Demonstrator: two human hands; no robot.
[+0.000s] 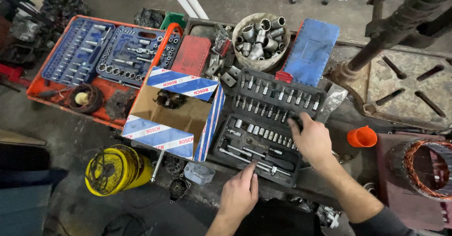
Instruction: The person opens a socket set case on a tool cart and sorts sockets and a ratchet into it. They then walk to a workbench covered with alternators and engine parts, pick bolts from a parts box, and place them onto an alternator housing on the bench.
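Observation:
An open black socket set case (270,123) lies in front of me, with rows of sockets and bits in both halves. My right hand (311,139) rests on the right part of the lower half, its fingers curled over a small piece that I cannot make out. My left hand (241,191) touches the case's near edge with two fingers stretched out over a long chrome bar; it holds nothing.
An open cardboard box (174,116) with blue and white flaps sits left of the case. Behind it lie a blue socket tray (120,52), a red case (192,54), a bucket of large sockets (259,40) and a blue lid (311,51). An orange cup (361,137), a copper winding (426,167) and a yellow can (115,170) stand nearby.

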